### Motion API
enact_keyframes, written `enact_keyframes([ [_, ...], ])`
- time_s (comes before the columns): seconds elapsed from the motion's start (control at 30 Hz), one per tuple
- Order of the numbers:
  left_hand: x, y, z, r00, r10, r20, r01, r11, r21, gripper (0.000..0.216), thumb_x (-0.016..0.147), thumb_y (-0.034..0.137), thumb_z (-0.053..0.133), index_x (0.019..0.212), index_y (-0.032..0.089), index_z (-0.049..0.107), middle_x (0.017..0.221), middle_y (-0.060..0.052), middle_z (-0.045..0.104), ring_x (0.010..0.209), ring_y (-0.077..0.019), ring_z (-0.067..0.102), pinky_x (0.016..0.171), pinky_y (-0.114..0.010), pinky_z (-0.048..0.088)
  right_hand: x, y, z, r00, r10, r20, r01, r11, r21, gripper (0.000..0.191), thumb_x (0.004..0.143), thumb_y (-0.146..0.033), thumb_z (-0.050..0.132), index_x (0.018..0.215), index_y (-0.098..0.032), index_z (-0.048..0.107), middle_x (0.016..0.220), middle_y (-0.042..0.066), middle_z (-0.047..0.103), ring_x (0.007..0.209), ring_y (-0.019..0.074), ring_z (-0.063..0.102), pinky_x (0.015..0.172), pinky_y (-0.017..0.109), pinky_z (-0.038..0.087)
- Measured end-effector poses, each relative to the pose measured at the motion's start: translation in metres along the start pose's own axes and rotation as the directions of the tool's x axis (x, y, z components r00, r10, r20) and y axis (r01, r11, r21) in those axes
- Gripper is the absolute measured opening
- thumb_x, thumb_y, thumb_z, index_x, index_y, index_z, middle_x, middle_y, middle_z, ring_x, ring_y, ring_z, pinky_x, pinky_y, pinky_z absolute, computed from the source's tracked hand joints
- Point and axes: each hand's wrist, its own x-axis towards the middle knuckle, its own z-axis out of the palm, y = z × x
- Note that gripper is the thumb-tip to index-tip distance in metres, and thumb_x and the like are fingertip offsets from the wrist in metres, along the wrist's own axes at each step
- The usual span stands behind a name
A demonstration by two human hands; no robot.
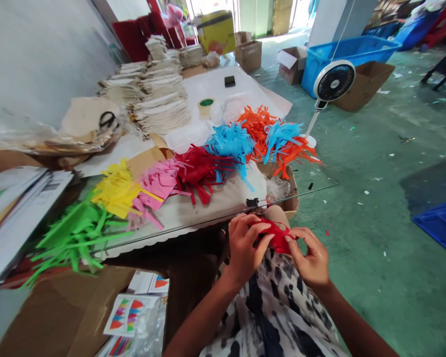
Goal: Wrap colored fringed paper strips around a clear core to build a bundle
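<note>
A red piece of fabric or tissue (pixel 279 238) is stretched between my two hands above my lap. My left hand (pixel 247 243) grips its left part with thumb and fingers. On the other side, my right hand (pixel 310 255) pinches its right edge. Along the table's front edge lie bunches of cut strips: green (pixel 72 230), yellow (pixel 118 188), pink (pixel 158 183), dark red (pixel 200 171), blue (pixel 230 144) and orange (pixel 258 126). A thin cord or rod with a black clip (pixel 251 202) runs along the edge close to my left hand.
A white fan (pixel 334 82) stands at the table's right corner. Stacks of cream cloth (pixel 163 99) rise at the back. Below the edge is an open carton (pixel 292 198) with plastic. Printed cards (pixel 132 315) lie at lower left. A blue crate (pixel 440 225) sits on the floor.
</note>
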Motion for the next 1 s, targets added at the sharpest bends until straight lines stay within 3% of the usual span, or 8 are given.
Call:
enact_keyframes([
  [0.17, 0.009, -0.005, -0.011, 1.000, 0.003, 0.025, -0.005, 0.997, 0.076, 0.004, 0.091, 0.025, 0.077, 0.093, 0.028, 0.074, 0.114, -0.006, 0.066, 0.118, -0.0284, 0.054, 0.108, -0.049, 0.042, 0.010, -0.010, -0.008, 0.987, -0.013, 0.160, 0.012, 1.000, 0.008, 0.020, 0.097, -0.028, 0.068, 0.116, -0.028, 0.070, 0.107, 0.005, 0.071, 0.098, 0.0221, 0.067, 0.088, 0.036, 0.054],
  [0.3, 0.037, -0.008, -0.043, 0.943, -0.032, 0.331, 0.022, 0.999, 0.033, 0.008, 0.085, 0.023, 0.081, 0.087, 0.024, 0.073, 0.113, -0.005, 0.067, 0.112, -0.0263, 0.056, 0.101, -0.044, 0.039, 0.033, -0.016, -0.036, 0.992, 0.068, 0.109, -0.071, 0.997, 0.024, 0.028, 0.103, -0.037, 0.060, 0.129, -0.028, 0.065, 0.116, 0.006, 0.066, 0.111, 0.0232, 0.064, 0.101, 0.039, 0.050],
  [0.4, 0.069, -0.006, -0.068, 0.745, 0.094, 0.661, -0.031, 0.994, -0.107, 0.006, 0.088, 0.025, 0.080, 0.087, 0.024, 0.075, 0.100, -0.002, 0.071, 0.098, -0.0214, 0.060, 0.093, -0.038, 0.039, 0.059, -0.031, -0.042, 0.951, -0.011, 0.309, -0.007, 0.998, 0.057, 0.035, 0.107, -0.041, 0.051, 0.137, -0.029, 0.064, 0.132, 0.009, 0.065, 0.126, 0.0255, 0.060, 0.112, 0.043, 0.046],
  [0.5, 0.100, -0.002, -0.087, 0.512, 0.298, 0.805, -0.042, 0.945, -0.323, 0.008, 0.091, 0.024, 0.076, 0.084, 0.023, 0.073, 0.089, -0.001, 0.073, 0.093, -0.0190, 0.064, 0.092, -0.034, 0.042, 0.081, -0.051, -0.027, 0.778, -0.130, 0.615, 0.021, 0.983, 0.182, 0.046, 0.108, -0.049, 0.046, 0.148, -0.029, 0.059, 0.147, 0.010, 0.062, 0.138, 0.0273, 0.056, 0.118, 0.046, 0.044],
  [0.57, 0.115, 0.000, -0.097, 0.446, 0.344, 0.826, 0.001, 0.923, -0.385, 0.007, 0.091, 0.019, 0.073, 0.085, 0.023, 0.072, 0.087, -0.002, 0.073, 0.089, -0.0181, 0.065, 0.086, -0.031, 0.046, 0.089, -0.060, -0.011, 0.699, -0.167, 0.695, -0.029, 0.965, 0.261, 0.051, 0.108, -0.054, 0.047, 0.150, -0.027, 0.056, 0.147, 0.010, 0.062, 0.137, 0.0264, 0.058, 0.116, 0.044, 0.047],
  [0.67, 0.127, 0.001, -0.110, 0.453, 0.294, 0.842, 0.015, 0.941, -0.337, 0.008, 0.090, 0.016, 0.071, 0.085, 0.022, 0.071, 0.088, -0.002, 0.072, 0.088, -0.0182, 0.064, 0.083, -0.029, 0.048, 0.093, -0.063, 0.005, 0.674, -0.163, 0.721, -0.114, 0.941, 0.319, 0.048, 0.107, -0.053, 0.049, 0.147, -0.026, 0.057, 0.140, 0.009, 0.065, 0.131, 0.0248, 0.060, 0.113, 0.041, 0.049],
  [0.83, 0.124, -0.003, -0.124, 0.531, 0.260, 0.806, -0.019, 0.955, -0.296, 0.005, 0.089, 0.020, 0.076, 0.086, 0.022, 0.072, 0.107, -0.006, 0.070, 0.103, -0.0219, 0.064, 0.099, -0.036, 0.048, 0.096, -0.057, 0.014, 0.696, -0.136, 0.705, -0.193, 0.911, 0.366, 0.040, 0.100, -0.049, 0.065, 0.133, -0.026, 0.060, 0.130, 0.007, 0.063, 0.121, 0.0209, 0.061, 0.106, 0.035, 0.050],
  [1.0, 0.120, -0.009, -0.130, 0.570, 0.240, 0.786, -0.054, 0.965, -0.255, 0.004, 0.090, 0.024, 0.077, 0.087, 0.022, 0.075, 0.106, -0.006, 0.064, 0.103, -0.0209, 0.061, 0.093, -0.033, 0.049, 0.102, -0.065, 0.023, 0.628, -0.202, 0.751, -0.148, 0.917, 0.371, 0.026, 0.099, -0.046, 0.068, 0.110, -0.023, 0.060, 0.114, 0.004, 0.063, 0.108, 0.0189, 0.059, 0.096, 0.032, 0.048],
])
